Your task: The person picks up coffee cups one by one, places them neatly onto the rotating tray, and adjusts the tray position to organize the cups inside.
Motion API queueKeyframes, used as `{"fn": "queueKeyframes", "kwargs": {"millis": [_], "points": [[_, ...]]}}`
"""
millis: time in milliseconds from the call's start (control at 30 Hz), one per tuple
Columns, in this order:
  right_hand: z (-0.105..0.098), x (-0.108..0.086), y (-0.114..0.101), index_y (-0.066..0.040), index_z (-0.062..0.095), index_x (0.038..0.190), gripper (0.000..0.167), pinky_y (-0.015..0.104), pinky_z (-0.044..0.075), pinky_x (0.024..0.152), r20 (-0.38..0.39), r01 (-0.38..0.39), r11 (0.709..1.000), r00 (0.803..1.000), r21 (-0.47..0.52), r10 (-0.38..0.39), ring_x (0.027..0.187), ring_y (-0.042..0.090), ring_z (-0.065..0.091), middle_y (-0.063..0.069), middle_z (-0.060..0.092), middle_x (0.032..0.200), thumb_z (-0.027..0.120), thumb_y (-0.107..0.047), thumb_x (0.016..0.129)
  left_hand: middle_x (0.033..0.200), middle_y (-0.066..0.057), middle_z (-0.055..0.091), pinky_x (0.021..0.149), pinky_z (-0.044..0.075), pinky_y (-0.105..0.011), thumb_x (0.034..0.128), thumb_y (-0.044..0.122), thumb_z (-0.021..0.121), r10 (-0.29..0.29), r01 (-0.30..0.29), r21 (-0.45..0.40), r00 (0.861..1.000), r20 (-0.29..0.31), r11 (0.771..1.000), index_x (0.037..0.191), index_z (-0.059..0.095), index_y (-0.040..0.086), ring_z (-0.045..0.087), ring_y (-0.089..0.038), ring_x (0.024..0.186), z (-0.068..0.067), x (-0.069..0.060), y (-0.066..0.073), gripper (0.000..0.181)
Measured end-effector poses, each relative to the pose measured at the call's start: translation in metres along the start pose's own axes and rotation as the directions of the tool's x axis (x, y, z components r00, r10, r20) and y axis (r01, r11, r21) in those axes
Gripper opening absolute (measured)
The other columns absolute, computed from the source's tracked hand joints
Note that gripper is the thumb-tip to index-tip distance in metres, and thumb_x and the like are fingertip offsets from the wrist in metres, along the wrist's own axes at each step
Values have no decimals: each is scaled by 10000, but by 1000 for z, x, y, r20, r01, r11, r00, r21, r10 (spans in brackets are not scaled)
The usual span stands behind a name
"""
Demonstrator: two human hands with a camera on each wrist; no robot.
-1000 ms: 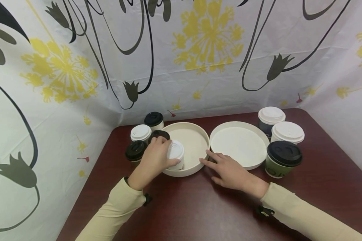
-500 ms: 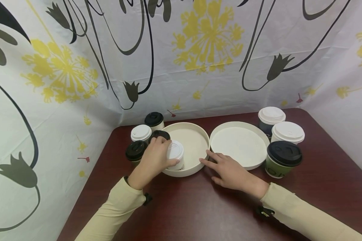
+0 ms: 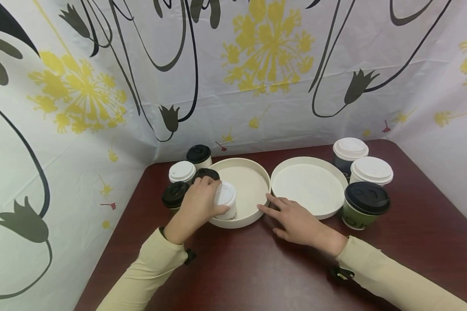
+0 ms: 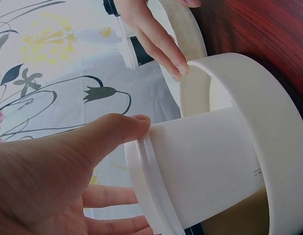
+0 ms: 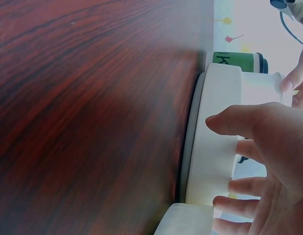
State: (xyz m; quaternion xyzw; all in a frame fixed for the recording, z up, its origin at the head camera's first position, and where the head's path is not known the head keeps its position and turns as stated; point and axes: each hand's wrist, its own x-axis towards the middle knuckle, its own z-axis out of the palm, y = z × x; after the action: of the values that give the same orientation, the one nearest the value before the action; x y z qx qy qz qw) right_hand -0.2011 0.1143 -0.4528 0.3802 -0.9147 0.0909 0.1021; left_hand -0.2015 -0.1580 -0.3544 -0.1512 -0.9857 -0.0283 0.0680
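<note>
A white paper cup with a white lid (image 3: 226, 202) stands inside the left round cream tray (image 3: 253, 183), near its left front wall. My left hand (image 3: 198, 205) grips this cup by its lid, thumb on the near side; in the left wrist view the thumb (image 4: 119, 128) lies on the lid's edge and some fingers are hidden behind it. My right hand (image 3: 295, 222) has its fingers spread, with fingertips at the left tray's right rim, close to where the two trays meet. In the right wrist view the thumb (image 5: 234, 120) lies over the tray's outer wall.
Left of the tray stand several lidded cups, among them a black-lidded cup (image 3: 175, 194) and a white-lidded cup (image 3: 182, 171). A second round tray (image 3: 309, 185) sits at right. Beyond it are a green cup (image 3: 359, 216) and two white-lidded cups (image 3: 371, 169). Patterned cloth (image 3: 225, 116) hangs behind.
The white cup and my left hand have shifted very slightly left within the tray. My right hand stays where it was.
</note>
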Motion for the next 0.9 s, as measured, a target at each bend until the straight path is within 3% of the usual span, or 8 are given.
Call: {"fn": "queueKeyframes", "kwargs": {"millis": [900], "points": [[1,0,1,-217,497,1459,729,519,507,981,-4,4,1000,1000,0,-4,1284,368,554,213,454,1510,789,-298,796,1280,-157,618,904,526,-516,732,470,840,15,-15,17,1000,4,1000,1324,610,94,581,-357,1156,0,-1,-2,738]]}}
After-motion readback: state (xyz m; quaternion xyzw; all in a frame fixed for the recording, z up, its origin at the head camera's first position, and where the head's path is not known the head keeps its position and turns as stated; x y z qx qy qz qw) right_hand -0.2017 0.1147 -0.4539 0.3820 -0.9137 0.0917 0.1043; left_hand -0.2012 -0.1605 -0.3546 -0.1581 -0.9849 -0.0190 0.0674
